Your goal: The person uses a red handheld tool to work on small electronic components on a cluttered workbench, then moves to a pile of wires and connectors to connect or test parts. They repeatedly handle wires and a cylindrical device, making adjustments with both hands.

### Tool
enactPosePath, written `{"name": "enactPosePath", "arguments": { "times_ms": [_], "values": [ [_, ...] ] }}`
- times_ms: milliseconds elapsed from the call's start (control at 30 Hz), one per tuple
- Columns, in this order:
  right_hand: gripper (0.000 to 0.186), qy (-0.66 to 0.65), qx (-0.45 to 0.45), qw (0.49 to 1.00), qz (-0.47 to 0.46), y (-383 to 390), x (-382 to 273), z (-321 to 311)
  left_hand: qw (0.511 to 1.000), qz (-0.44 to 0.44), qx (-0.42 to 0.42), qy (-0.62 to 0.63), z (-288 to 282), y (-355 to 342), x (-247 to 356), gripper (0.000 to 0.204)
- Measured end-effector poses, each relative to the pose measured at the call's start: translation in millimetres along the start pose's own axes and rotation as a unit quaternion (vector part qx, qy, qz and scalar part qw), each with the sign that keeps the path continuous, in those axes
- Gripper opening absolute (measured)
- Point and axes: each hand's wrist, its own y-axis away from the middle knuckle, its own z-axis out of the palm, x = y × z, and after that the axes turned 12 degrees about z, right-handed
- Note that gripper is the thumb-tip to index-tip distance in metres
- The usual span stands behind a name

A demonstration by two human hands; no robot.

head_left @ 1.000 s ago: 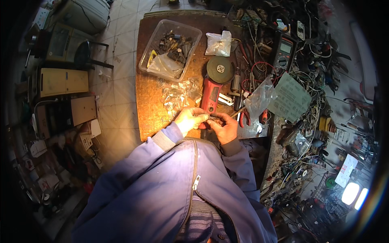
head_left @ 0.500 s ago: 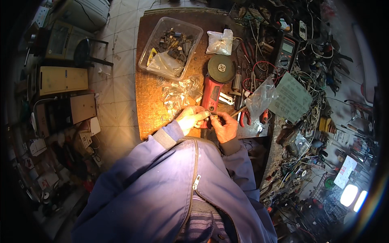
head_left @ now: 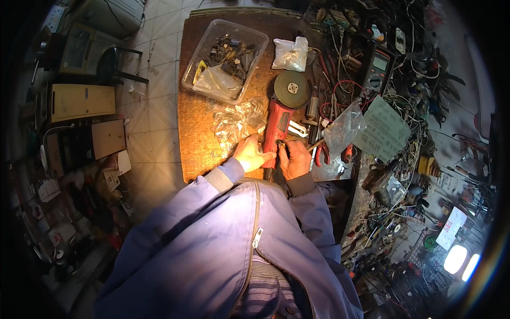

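Note:
A red angle grinder point(head_left: 276, 125) lies on the wooden bench, its round grey-green disc point(head_left: 292, 90) pointing away from me. My left hand point(head_left: 249, 154) holds the rear of the grinder's body from the left, thumb laid across it. On the other side, my right hand point(head_left: 296, 159) has its fingers pinched at a small dark piece point(head_left: 280, 143) against the grinder's body. That piece is too small to name, and my fingers partly cover it. Crumpled clear plastic bags point(head_left: 234, 125) lie just beyond my left hand.
A clear plastic tub point(head_left: 187, 80) of small dark parts stands at the far left of the bench point(head_left: 194, 154). Beside it lies a white filled bag point(head_left: 291, 54). Pliers point(head_left: 322, 154), a multimeter point(head_left: 377, 69), a greenish sheet point(head_left: 381, 129) and tangled wires crowd the right.
Both hands were together over the grinder's rear, fingertips meeting at a small piece. They have parted: the left has taken hold of the body, the right has brought a small dark piece to its side.

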Motion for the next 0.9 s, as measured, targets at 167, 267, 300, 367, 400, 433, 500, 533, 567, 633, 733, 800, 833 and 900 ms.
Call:
{"name": "enactPosePath", "arguments": {
  "times_ms": [167, 267, 300, 367, 400, 433, 500, 533, 567, 633, 733, 800, 833, 900],
  "values": [
    [0.017, 0.048, -0.021, 0.999, 0.013, -2.0, -2.9, -2.0, 0.999, 0.016, 0.002, 0.035, 5.0, -2.5, -8.6, 0.059],
    [0.018, 0.073, -0.027, 0.996, 0.033, -5.0, -8.8, -4.7, 0.999, 0.021, 0.002, 0.042, 3.4, -1.9, -4.7, 0.056],
    [0.018, 0.075, -0.028, 0.996, 0.041, -5.9, -11.1, -5.3, 0.998, 0.024, 0.001, 0.051, 2.4, -1.5, -3.4, 0.056],
    [0.02, 0.078, -0.03, 0.995, 0.054, -7.3, -11.7, -5.2, 0.998, 0.026, -0.001, 0.061, 1.4, -1.5, -2.0, 0.056],
    [0.02, 0.08, -0.031, 0.995, 0.058, -7.7, -11.2, -4.9, 0.998, 0.024, -0.002, 0.061, 1.3, -1.8, -1.7, 0.056],
    [0.021, 0.082, -0.032, 0.994, 0.063, -8.2, -10.9, -4.7, 0.998, 0.023, -0.003, 0.061, 1.2, -2.1, -1.5, 0.057],
    [0.022, 0.079, -0.031, 0.994, 0.066, -9.6, -13.0, -5.3, 0.999, 0.023, 0.0, 0.047, 2.5, -3.1, -3.6, 0.057],
    [0.022, 0.077, -0.031, 0.994, 0.068, -10.2, -14.5, -5.9, 0.999, 0.022, 0.002, 0.039, 3.4, -3.5, -4.7, 0.057],
    [0.023, 0.079, -0.035, 0.993, 0.075, -10.7, -16.3, -6.9, 0.999, 0.02, 0.002, 0.04, 4.2, -3.7, -5.3, 0.057],
    [0.023, 0.082, -0.042, 0.992, 0.087, -11.5, -19.1, -7.9, 0.999, 0.016, 0.002, 0.041, 5.5, -4.3, -6.5, 0.056],
    [0.023, 0.1, -0.026, 0.992, 0.072, -10.8, -17.1, -3.7, 0.999, 0.021, 0.004, 0.04, 6.3, -5.5, -7.3, 0.055],
    [0.022, 0.114, -0.027, 0.99, 0.075, -9.3, -21.8, -5.8, 0.999, 0.005, -0.009, 0.044, 3.2, -4.8, -2.8, 0.054],
    [0.022, 0.121, -0.027, 0.989, 0.077, -8.9, -23.5, -6.6, 0.999, -0.002, -0.016, 0.046, 1.8, -4.2, -0.6, 0.054],
    [0.021, 0.102, -0.021, 0.99, 0.1, -8.0, -20.5, -3.7, 0.999, 0.003, -0.007, 0.052, 4.6, -4.3, -4.6, 0.053]
  ]
}}
